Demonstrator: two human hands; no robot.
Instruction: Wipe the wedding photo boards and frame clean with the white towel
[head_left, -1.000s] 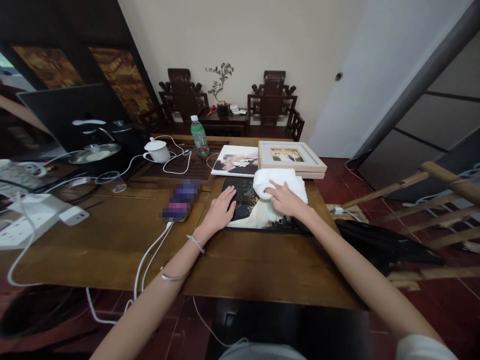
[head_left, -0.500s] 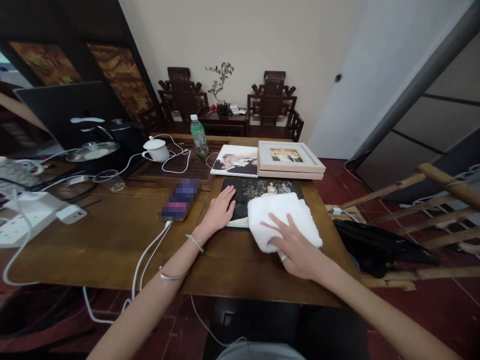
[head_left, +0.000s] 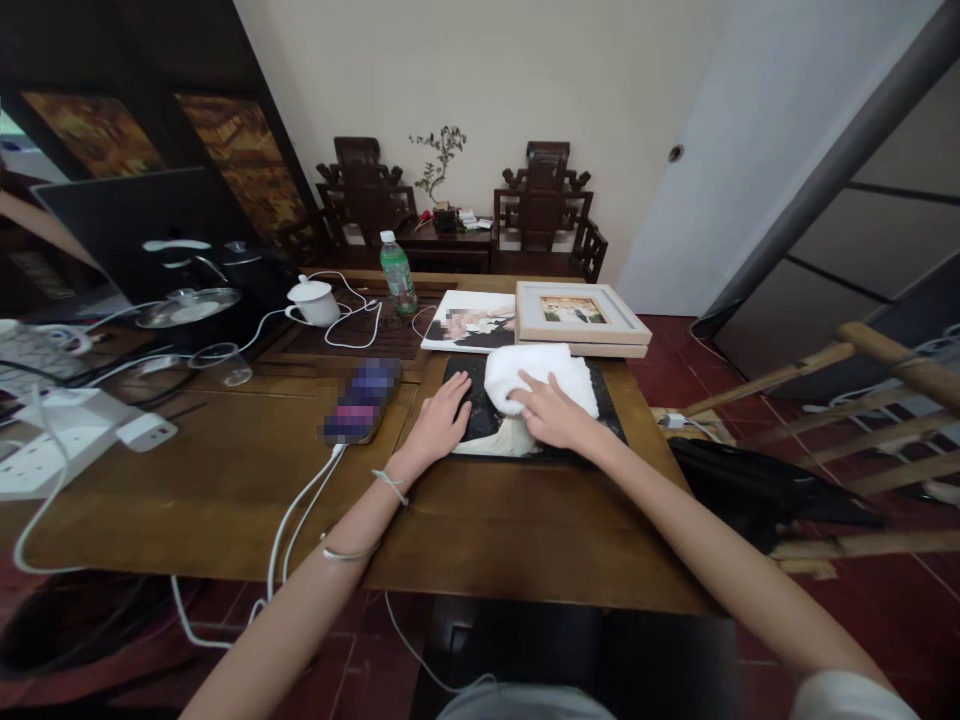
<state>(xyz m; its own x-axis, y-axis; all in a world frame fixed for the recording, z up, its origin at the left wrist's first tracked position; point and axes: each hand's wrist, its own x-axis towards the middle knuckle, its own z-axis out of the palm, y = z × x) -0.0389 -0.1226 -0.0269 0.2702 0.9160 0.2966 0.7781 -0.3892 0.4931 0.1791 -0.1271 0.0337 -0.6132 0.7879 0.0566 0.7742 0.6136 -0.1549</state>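
Right hand point(head_left: 551, 415) lies flat on a folded white cloth point(head_left: 536, 372), fingers point(head_left: 525, 400) loosely spread and pressing down on its near edge; not pinching it. The cloth sits on a dark photo print point(head_left: 525, 420) that lies flat on the wooden table point(head_left: 225, 480), covering the print's far middle part. Left hand point(head_left: 439, 425) rests palm-down on the print's left edge, fingers point(head_left: 454, 390) together and extended, half on the print, half on the table.

Just beyond the print: a second unframed photo point(head_left: 471, 322) and, to its right, a framed picture point(head_left: 577, 312) stacked on another frame. Left of the left hand, close by, a phone point(head_left: 361, 400) with a white cable point(head_left: 300, 510) running off the table's near edge. Farther back: green bottle point(head_left: 397, 272), white lidded cup point(head_left: 313, 300). Far left: white power strip point(head_left: 52, 440).
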